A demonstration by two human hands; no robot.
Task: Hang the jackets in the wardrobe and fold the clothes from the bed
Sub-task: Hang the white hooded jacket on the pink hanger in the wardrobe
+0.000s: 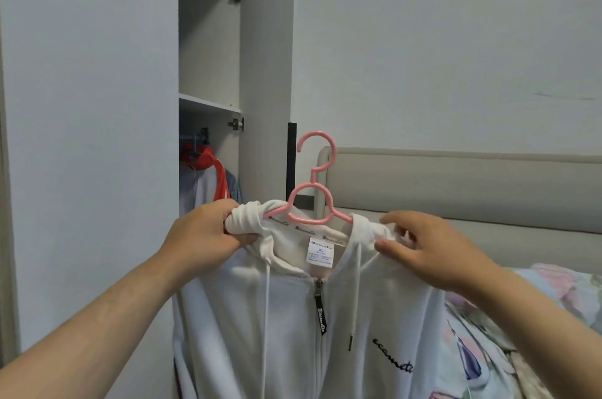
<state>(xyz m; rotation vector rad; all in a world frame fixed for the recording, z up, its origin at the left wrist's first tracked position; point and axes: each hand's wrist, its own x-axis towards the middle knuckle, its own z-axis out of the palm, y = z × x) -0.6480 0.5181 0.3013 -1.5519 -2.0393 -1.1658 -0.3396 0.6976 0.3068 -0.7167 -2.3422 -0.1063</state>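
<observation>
A person holds a white zip-up hooded jacket [293, 333] at chest height in front of an open wardrobe [208, 40], the garment draped on a pink plastic hanger [314, 199] whose hook points upward. The left hand [208, 229] is clenched around a bunched wad of the jacket's shoulder fabric at the left end of the hanger. The right hand [433, 248] pinches the opposite shoulder between thumb and fingers, just beside the hanger's right arm. The jacket hangs between the two hands, its front zipped up, with the neck label [321, 250] marked XL facing the camera, the black zipper pull [320, 310] below it and two white drawstrings trailing down. Behind the left hand, inside the wardrobe under a shelf, a red-and-white garment [211, 170] hangs from a rail beside something blue. To the right, behind the right forearm, lies a bed [537, 301] covered in pastel floral bedding, with a beige padded headboard [456, 183] against the white wall.
</observation>
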